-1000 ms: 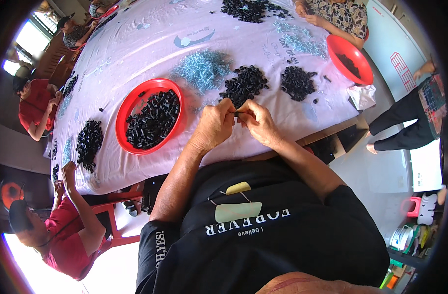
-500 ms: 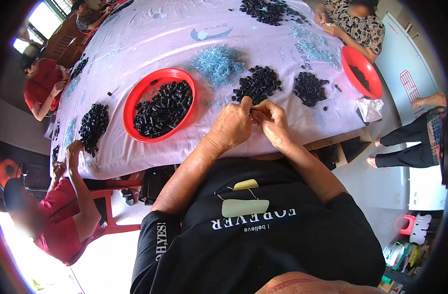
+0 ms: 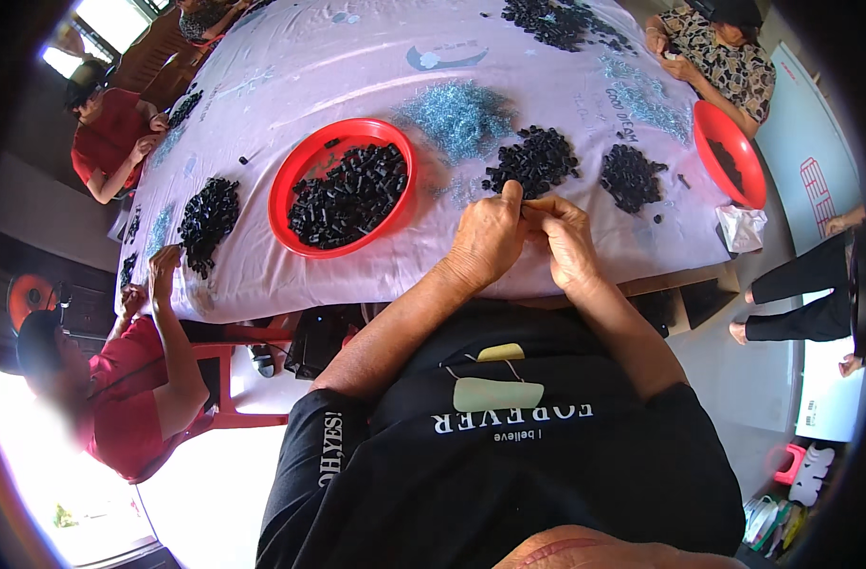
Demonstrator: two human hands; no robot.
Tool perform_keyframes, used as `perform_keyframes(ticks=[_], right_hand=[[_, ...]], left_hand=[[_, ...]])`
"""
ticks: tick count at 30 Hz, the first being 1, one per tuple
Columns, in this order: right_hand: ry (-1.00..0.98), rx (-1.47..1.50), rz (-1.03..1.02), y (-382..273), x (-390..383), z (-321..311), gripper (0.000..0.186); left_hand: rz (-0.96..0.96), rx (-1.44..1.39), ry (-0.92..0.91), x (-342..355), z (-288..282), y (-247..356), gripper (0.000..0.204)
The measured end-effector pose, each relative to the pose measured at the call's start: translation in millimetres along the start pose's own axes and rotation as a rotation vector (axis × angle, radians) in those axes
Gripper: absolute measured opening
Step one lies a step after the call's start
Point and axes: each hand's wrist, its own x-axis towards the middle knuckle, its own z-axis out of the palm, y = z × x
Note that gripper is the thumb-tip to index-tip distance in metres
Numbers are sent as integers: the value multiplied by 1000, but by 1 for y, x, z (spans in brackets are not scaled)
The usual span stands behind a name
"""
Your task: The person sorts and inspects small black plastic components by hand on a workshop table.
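Observation:
Just past the table's near edge, my left hand (image 3: 488,237) and my right hand (image 3: 567,245) meet, fingertips pinched together. Whatever sits between them is tiny and mostly covered by the fingers; only a dark bit shows. Right beyond the hands lies a pile of small black tube-like pieces (image 3: 535,157). Behind it spreads a heap of thin, clear bluish pieces (image 3: 463,119). To the left, a round red basin (image 3: 277,211) holds many more black pieces. Another black pile (image 3: 632,177) lies to the right of my hands.
A pale printed cloth (image 3: 309,90) covers the large table. A second red basin (image 3: 757,171) and a crumpled white bag (image 3: 741,229) sit at its right edge. People work around it, one in red (image 3: 134,398) at the near left beside another black pile (image 3: 208,225).
The whole view has shifted, so the table and people appear farther right and slightly higher. My hands stay pinched together, with small finger movements.

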Motion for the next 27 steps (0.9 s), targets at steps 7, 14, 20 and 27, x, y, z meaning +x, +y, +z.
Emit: perform_keyframes(ticks=[7, 14, 20, 27], right_hand=[[25, 147, 75, -7, -6, 6, 5], [46, 181, 112, 2, -1, 1, 1], [38, 207, 126, -2, -2, 3, 2], [10, 164, 137, -4, -2, 2, 5]], left_hand=[[27, -60, 17, -2, -1, -1, 28], [52, -64, 33, -1, 2, -4, 28], [66, -61, 36, 0, -2, -2, 26], [99, -110, 37, 1, -3, -3, 25]])
